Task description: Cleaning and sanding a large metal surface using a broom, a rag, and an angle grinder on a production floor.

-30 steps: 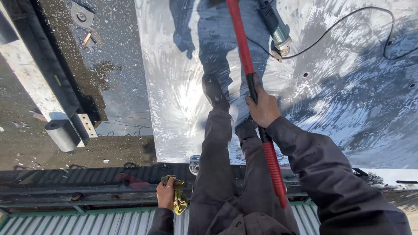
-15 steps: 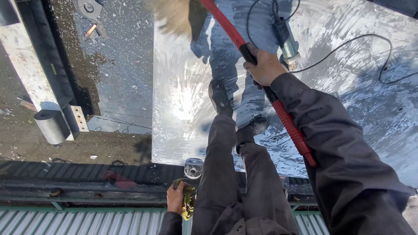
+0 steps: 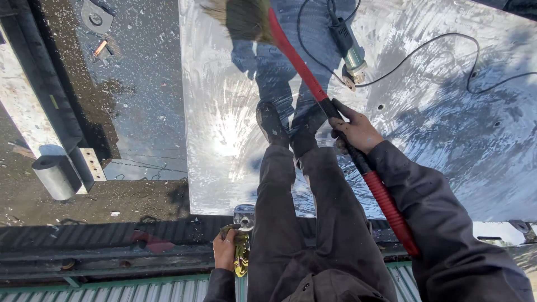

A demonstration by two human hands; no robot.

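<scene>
Right hand [image 3: 358, 131] wrapped tight on red broom handle [image 3: 313, 89], grip mid-shaft. Handle's long axis runs lower right to upper centre; bristle head [image 3: 243, 19] up-left of grip, on shiny metal sheet [image 3: 447, 140]. Left hand [image 3: 225, 251], lower centre, pinching yellow-green gloves [image 3: 241, 254], well apart from broom.

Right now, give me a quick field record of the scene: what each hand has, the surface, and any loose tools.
right hand: gripped round the red broom handle
broom head: straw bristles, over the top edge of the sheet
left hand: down by the left leg, holding a yellow-green glove
surface: shiny metal sheet with swirl marks; both feet on it
loose tool: angle grinder lying on the sheet, its black cable looped to the right
off the sheet: short grey pipe at left
</scene>
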